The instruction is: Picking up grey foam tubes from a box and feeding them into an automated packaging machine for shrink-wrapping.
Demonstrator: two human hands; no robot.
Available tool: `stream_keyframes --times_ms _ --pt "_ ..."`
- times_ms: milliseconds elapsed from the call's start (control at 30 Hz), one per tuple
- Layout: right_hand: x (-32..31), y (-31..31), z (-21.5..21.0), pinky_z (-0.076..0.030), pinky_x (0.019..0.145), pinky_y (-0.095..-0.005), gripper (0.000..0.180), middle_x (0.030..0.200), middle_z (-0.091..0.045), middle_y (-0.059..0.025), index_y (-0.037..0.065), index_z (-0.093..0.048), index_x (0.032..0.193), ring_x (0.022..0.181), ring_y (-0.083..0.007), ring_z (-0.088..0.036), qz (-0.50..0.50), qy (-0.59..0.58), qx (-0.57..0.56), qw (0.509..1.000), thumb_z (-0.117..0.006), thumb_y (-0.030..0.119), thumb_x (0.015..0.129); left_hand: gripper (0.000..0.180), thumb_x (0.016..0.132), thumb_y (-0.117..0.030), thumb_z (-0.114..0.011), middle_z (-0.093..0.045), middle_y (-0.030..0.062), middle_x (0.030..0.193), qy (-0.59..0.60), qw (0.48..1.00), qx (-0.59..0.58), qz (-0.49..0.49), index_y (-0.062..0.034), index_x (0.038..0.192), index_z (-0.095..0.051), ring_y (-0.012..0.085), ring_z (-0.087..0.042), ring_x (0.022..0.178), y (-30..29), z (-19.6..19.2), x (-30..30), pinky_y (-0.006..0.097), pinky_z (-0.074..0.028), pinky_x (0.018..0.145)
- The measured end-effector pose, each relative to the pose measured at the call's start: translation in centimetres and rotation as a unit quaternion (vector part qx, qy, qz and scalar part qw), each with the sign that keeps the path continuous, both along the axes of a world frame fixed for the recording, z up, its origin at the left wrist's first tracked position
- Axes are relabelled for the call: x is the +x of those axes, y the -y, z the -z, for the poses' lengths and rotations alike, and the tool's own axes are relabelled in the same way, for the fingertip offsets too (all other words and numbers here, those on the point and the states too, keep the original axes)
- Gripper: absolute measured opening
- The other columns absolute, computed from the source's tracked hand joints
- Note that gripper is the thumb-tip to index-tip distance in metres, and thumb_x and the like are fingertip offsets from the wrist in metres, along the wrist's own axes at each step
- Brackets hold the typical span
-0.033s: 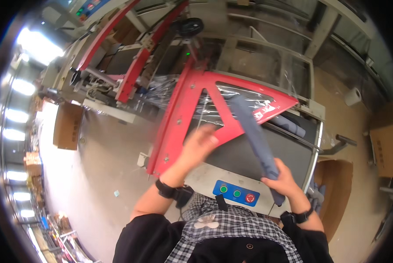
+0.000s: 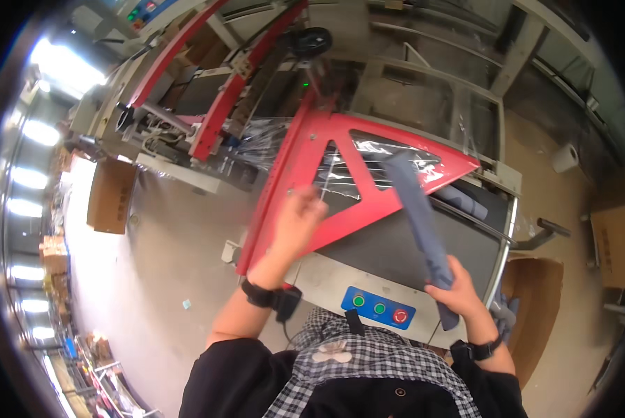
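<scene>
My right hand (image 2: 455, 287) is closed round the near part of a long, narrow blue-grey roll (image 2: 417, 214); whether it is cloth or a mat I cannot tell. The roll slants away over the dark conveyor belt (image 2: 375, 254), its far end above the red triangular frame (image 2: 368, 210). Over the left part of that frame is my left hand (image 2: 298, 217), blurred, fingers loosely bent, with nothing seen in it. Clear plastic film (image 2: 389, 155) shows through the frame's openings. A second blue-grey roll (image 2: 462, 202) lies on the belt beyond the frame's right edge.
A blue button panel (image 2: 379, 307) sits on the machine's near edge. An open cardboard box (image 2: 539, 292) with grey-blue pieces stands at the right; another carton (image 2: 110, 195) is on the floor at the left. A metal bar (image 2: 535, 237) juts out on the right.
My left hand has drawn back and left from the frame's opening, its fingers more bent. My right hand still holds the roll; the whole view has shifted slightly.
</scene>
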State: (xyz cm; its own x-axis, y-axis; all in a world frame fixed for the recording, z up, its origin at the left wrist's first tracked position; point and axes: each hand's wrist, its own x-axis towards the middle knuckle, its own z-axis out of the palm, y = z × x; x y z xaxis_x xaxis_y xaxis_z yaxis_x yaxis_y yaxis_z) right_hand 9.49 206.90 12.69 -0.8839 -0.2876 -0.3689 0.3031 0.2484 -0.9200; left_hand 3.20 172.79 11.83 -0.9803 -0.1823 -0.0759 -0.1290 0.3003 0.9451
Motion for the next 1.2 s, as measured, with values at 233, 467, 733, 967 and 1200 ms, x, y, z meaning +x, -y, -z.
stream_keyframes --times_ms 233,467,733,967,1200 --pt "2.5 -2.3 0.3 -0.048 0.062 -0.0254 0.047 0.081 -0.055 -0.0033 0.003 -0.046 0.108 0.068 -0.0104 -0.056 0.118 0.099 -0.072 0.985 -0.074 0.012 0.071 0.065 0.083 -0.049 -0.06 -0.061 0.0224 0.109 0.295 0.926 -0.04 -0.233 0.0095 0.111 -0.056 0.0301 -0.06 0.097 18.0 7.0 -8.1 0.04 -0.047 0.083" --pt "3.5 -3.2 -0.3 -0.044 0.067 -0.024 0.047 0.084 -0.053 -0.0009 0.003 -0.048 0.105 0.075 -0.0084 -0.051 0.111 0.069 -0.008 0.991 -0.076 0.015 0.069 0.028 0.094 -0.022 -0.05 -0.064 0.014 0.092 0.314 0.89 0.263 -0.2 0.0031 0.099 -0.06 0.0213 -0.064 0.08 17.2 10.5 -9.8 0.035 -0.053 0.067" --pt "3.0 -2.2 -1.1 -0.043 0.073 -0.0251 0.051 0.09 -0.054 -0.0011 0.002 -0.046 0.113 0.081 -0.0094 -0.051 0.109 0.031 -0.015 0.993 -0.073 0.017 0.073 0.03 0.077 -0.02 -0.066 -0.06 0.0132 0.098 -0.004 0.966 -0.25 -0.065 -0.0035 0.101 -0.058 0.0274 -0.059 0.091 7.4 0.8 -0.8 0.037 -0.048 0.079" --pt "0.0 3.4 -3.0 -0.031 0.101 -0.0397 0.058 0.126 -0.039 -0.0168 0.0 -0.034 0.129 0.118 -0.0305 -0.038 -0.07 -0.246 0.028 0.966 -0.065 0.02 0.084 0.081 0.072 -0.023 -0.075 -0.052 0.0171 0.114 0.066 0.899 0.14 0.41 -0.0047 0.135 -0.028 0.0238 -0.052 0.107 -10.3 -2.7 5.7 0.038 -0.046 0.087" --pt "-2.5 -2.5 -4.5 -0.026 0.107 -0.05 0.087 0.143 -0.031 -0.0111 0.022 -0.042 0.128 0.134 -0.0358 -0.024 -0.119 -0.501 0.36 0.778 -0.081 0.012 0.051 0.063 0.077 -0.028 -0.068 -0.054 0.0076 0.07 0.42 0.626 0.49 0.438 0.001 0.124 -0.038 0.0152 -0.058 0.057 -7.7 -4.9 4.2 0.025 -0.05 0.052"
